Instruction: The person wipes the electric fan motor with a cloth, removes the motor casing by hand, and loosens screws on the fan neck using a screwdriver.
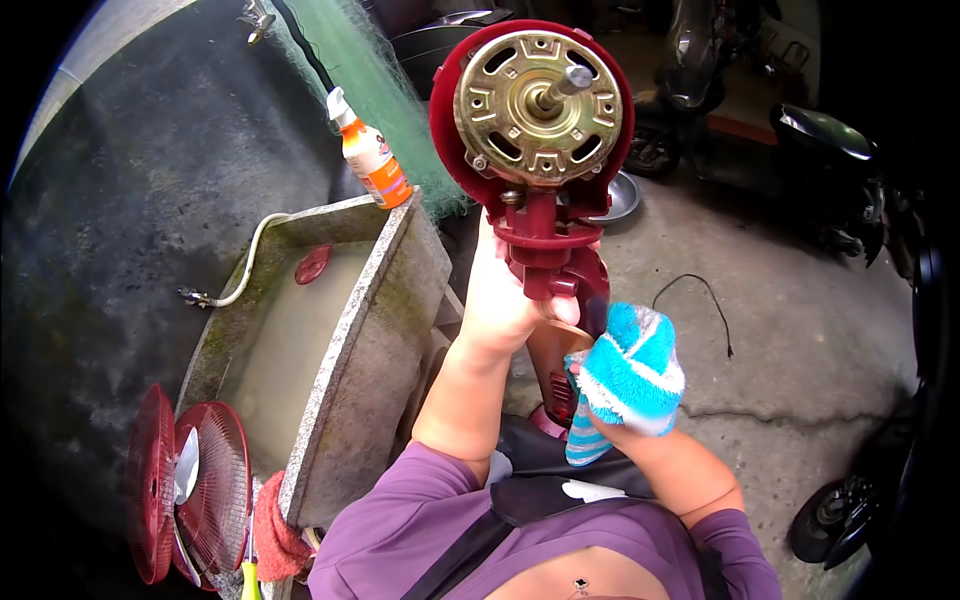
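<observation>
A red fan motor housing with a brass-coloured metal face and a bare shaft is held up at the top centre. My left hand is wrapped round its red neck, just under the motor. Lower and to the right, my right hand grips a blue and white striped cloth, which covers most of its fingers. The cloth is close to the lower red part of the fan but below the motor. Part of the fan's stand shows between my arms.
A stone sink with cloudy water and a red piece stands left. On its rim is an orange spray bottle. Red fan grilles and a red cloth are lower left. Motorbikes stand right.
</observation>
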The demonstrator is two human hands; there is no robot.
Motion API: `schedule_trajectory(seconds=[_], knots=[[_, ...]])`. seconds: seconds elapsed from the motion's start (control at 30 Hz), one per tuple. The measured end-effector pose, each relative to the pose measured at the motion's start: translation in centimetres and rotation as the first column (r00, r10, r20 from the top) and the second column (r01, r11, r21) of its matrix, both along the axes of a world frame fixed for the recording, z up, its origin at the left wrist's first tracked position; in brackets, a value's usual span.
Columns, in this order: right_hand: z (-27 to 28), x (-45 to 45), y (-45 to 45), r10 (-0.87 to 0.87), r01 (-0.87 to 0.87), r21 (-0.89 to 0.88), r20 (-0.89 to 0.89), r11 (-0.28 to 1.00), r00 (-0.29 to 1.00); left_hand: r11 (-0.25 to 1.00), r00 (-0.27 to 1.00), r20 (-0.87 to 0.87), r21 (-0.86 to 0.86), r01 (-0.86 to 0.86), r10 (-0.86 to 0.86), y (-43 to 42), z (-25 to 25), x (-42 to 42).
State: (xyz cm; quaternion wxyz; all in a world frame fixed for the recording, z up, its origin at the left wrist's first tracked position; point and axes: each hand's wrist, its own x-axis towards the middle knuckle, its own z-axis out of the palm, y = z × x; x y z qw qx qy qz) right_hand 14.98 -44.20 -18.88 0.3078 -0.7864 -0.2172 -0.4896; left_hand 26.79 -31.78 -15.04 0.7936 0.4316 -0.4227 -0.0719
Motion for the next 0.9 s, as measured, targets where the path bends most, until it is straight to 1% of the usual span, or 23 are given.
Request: schedule_trajectory(seconds=[0.03, 0.1, 0.17, 0.23, 0.27, 0.3, 0.37, 0.4, 0.47, 0.5, 0.53, 0.57, 0.63, 0.67, 0.73, 0.8, 0.83, 0.87, 0.9], knots=[[-0.1, 0.0, 0.2, -0.086, 0.086, 0.015, 0.015, 0.996, 0.996, 1.000, 0.999, -0.023, 0.000, 0.025, -0.025, -0.1, 0.0, 0.0], [0.0, 0.0, 0.1, -0.178, 0.178, 0.024, 0.028, 0.984, 0.984, 0.999, 0.997, -0.065, -0.008, 0.050, -0.050, -0.4, 0.1, -0.1], [0.1, 0.0, -0.4, -0.213, 0.213, 0.011, -0.015, 0.977, 0.977, 0.998, 0.994, -0.087, -0.026, 0.056, -0.058, -1.0, 0.2, -0.3], [-0.3, 0.2, -0.7, -0.231, 0.232, 0.030, -0.030, 0.972, 0.972, 0.999, 0.998, -0.051, -0.019, -0.034, 0.033, -1.9, 0.5, -0.8], [-0.4, 0.2, -0.8, -0.300, 0.301, 0.040, -0.026, 0.953, 0.954, 0.998, 0.999, -0.009, -0.045, -0.044, 0.044, -2.4, 0.1, -0.6], [-0.5, 0.2, -1.0, -0.367, 0.367, 0.050, -0.022, 0.929, 0.930, 0.998, 0.999, -0.013, -0.053, -0.034, 0.033, -2.9, 0.0, -0.8], [-0.9, -0.1, -1.5, -0.383, 0.386, 0.042, -0.061, 0.922, 0.922, 0.996, 0.998, 0.016, -0.070, -0.052, 0.053, -3.7, 0.3, -1.8], [-0.9, -0.1, -1.7, -0.415, 0.417, 0.067, -0.050, 0.906, 0.909, 0.996, 0.997, 0.026, -0.067, -0.065, 0.067, -3.9, 0.6, -2.3], [-1.8, -0.1, -2.8, -0.488, 0.488, 0.006, 0.011, 0.873, 0.873, 0.992, 0.997, 0.017, -0.100, -0.077, 0.079, -4.7, 1.0, -3.5], [-2.3, -0.2, -3.2, -0.494, 0.494, -0.004, 0.010, 0.869, 0.869, 0.987, 0.995, 0.014, -0.125, -0.098, 0.101, -5.1, 1.1, -3.9], [-2.8, -0.3, -3.5, -0.504, 0.506, 0.050, -0.042, 0.861, 0.863, 0.992, 0.993, 0.042, -0.072, -0.104, 0.107, -5.2, 1.3, -4.1], [-3.1, -0.3, -3.9, -0.517, 0.517, 0.069, -0.027, 0.853, 0.856, 0.992, 0.994, 0.036, -0.079, -0.098, 0.102, -5.5, 1.4, -4.3], [-3.6, -0.3, -4.5, -0.534, 0.533, 0.083, -0.011, 0.842, 0.845, 0.990, 0.999, 0.015, -0.130, -0.046, 0.048, -6.3, 1.4, -4.8], [-3.9, -0.3, -4.7, -0.512, 0.513, 0.138, -0.041, 0.848, 0.858, 0.990, 1.000, 0.001, -0.141, -0.012, 0.012, -6.6, 1.3, -5.0], [-4.1, -0.7, -4.9, -0.497, 0.501, 0.196, -0.076, 0.843, 0.865, 0.991, 1.000, -0.006, -0.133, 0.004, -0.004, -7.0, 1.2, -5.4], [-3.8, -1.4, -4.9, -0.529, 0.538, 0.164, -0.096, 0.827, 0.843, 0.992, 1.000, -0.013, -0.122, 0.020, -0.022, -7.2, 1.1, -5.8], [-3.5, -1.7, -4.9, -0.542, 0.552, 0.153, -0.105, 0.819, 0.834, 0.992, 1.000, 0.015, -0.125, 0.018, -0.016, -7.3, 0.9, -5.9], [-3.1, -2.1, -4.9, -0.507, 0.521, 0.126, -0.128, 0.844, 0.852, 0.991, 0.999, 0.043, -0.129, 0.016, -0.011, -7.4, 0.8, -5.9], [-3.4, -2.3, -5.2, -0.509, 0.524, 0.096, -0.142, 0.847, 0.849, 0.992, 0.999, 0.036, -0.127, 0.025, -0.021, -7.5, 0.8, -6.0]])
